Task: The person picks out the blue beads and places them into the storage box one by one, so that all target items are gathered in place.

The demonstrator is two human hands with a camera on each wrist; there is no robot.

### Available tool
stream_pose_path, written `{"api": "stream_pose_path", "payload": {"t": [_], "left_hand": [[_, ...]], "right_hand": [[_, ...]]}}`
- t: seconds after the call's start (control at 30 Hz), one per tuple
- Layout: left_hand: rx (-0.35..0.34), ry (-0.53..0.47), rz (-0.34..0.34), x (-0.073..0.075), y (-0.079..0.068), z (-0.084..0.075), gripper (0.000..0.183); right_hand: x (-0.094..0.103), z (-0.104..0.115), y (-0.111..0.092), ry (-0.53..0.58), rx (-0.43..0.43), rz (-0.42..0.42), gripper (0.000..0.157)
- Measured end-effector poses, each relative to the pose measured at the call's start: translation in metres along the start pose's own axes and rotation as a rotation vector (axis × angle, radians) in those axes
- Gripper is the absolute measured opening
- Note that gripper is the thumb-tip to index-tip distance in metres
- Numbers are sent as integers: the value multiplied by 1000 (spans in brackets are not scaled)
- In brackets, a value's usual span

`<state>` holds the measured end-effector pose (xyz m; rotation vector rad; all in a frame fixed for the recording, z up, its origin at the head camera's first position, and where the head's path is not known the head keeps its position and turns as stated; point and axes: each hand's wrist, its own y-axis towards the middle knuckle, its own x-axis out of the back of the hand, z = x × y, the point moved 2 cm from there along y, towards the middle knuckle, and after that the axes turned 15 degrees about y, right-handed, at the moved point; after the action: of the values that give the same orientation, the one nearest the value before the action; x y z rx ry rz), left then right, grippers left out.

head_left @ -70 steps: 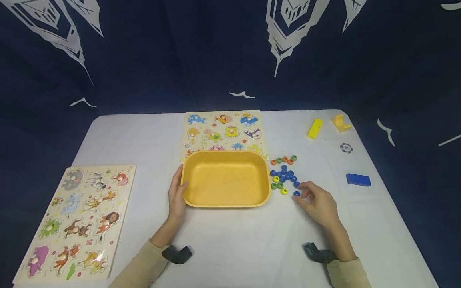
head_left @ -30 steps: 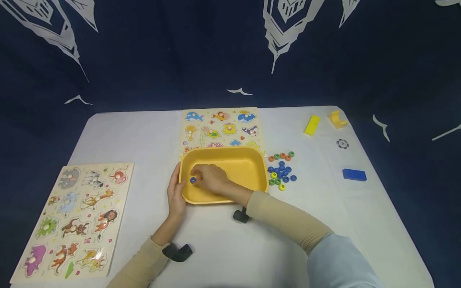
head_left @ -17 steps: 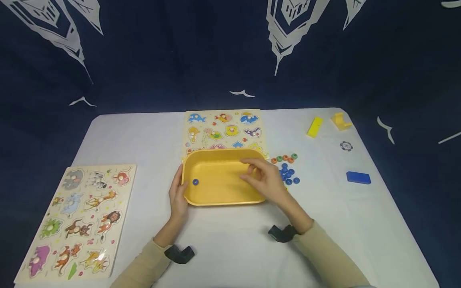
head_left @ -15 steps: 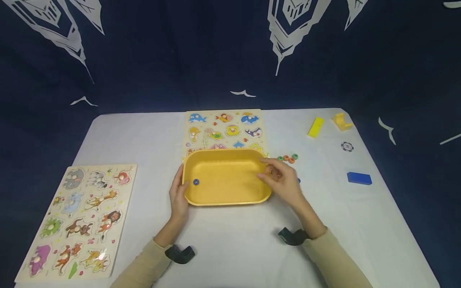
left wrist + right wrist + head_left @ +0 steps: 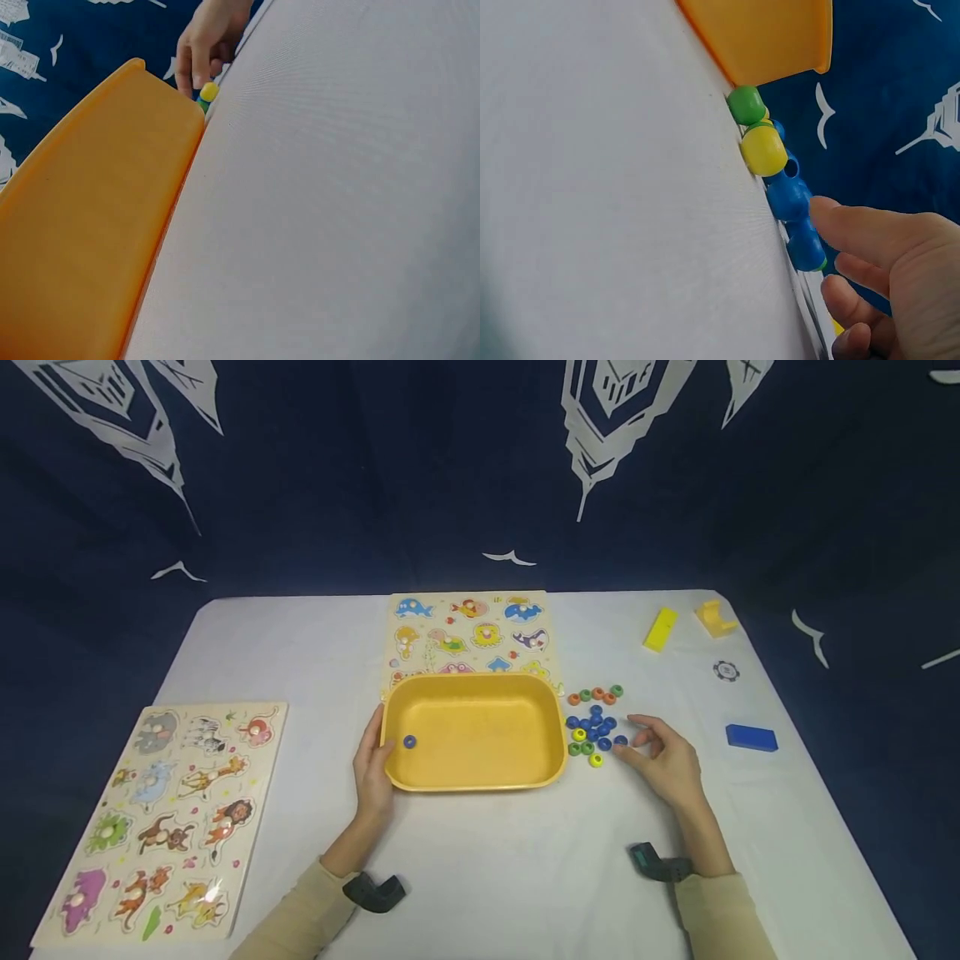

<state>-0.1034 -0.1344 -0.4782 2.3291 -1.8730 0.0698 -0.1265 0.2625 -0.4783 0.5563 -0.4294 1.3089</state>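
My left hand (image 5: 372, 781) grips the left end of a yellow plastic tray (image 5: 480, 735), thumb over the rim. One blue bead (image 5: 409, 742) lies in the tray near that thumb. My right hand (image 5: 670, 768) is right of the loose beads, thumb and forefinger spread about a blue bead (image 5: 621, 741) at the cluster's right edge. In the right wrist view a fingertip comes close to the blue beads (image 5: 805, 246); contact is unclear. Blue, yellow (image 5: 596, 760), green (image 5: 575, 749) and orange beads (image 5: 573, 699) lie beside the tray. The left wrist view shows the tray (image 5: 97, 210) but not my left hand.
A sea-animal puzzle board (image 5: 468, 631) lies behind the tray, partly covered by it. Another animal puzzle board (image 5: 161, 818) lies at the left. Toward the right are a yellow block (image 5: 661, 629), a yellow curved piece (image 5: 715, 618), a patterned disc (image 5: 726, 671) and a blue block (image 5: 752, 737).
My right hand carried a blue bead into the tray, let go of it near the left end, then moved back right to the bead cluster. My left hand has stayed on the tray.
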Motion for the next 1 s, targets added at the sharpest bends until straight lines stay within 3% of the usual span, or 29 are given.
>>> {"api": "stream_pose_path", "payload": {"t": [0.23, 0.33, 0.47, 0.57, 0.67, 0.77, 0.87, 1.0], "left_hand": [[-16, -12, -5, 0, -1, 0, 54], [-16, -17, -7, 0, -1, 0, 53], [-10, -6, -5, -1, -1, 0, 53], [-7, -1, 1, -1, -1, -1, 52], [-9, -1, 8, -1, -1, -5, 52], [1, 9, 17, -1, -3, -16, 52], [9, 21, 19, -1, -6, -27, 51], [-5, 26, 15, -1, -6, -27, 51]], "right_hand": [[-3, 2, -1, -88, 7, 18, 25], [-2, 5, 1, -18, 6, 4, 24], [-9, 7, 12, 77, 92, -21, 27], [-19, 40, 18, 139, 176, 37, 26], [-32, 97, 19, 219, 201, 181, 24], [-59, 144, 19, 231, 217, 309, 19], [-96, 167, 20, 208, 221, 404, 18], [-140, 182, 19, 200, 191, 501, 19]]}}
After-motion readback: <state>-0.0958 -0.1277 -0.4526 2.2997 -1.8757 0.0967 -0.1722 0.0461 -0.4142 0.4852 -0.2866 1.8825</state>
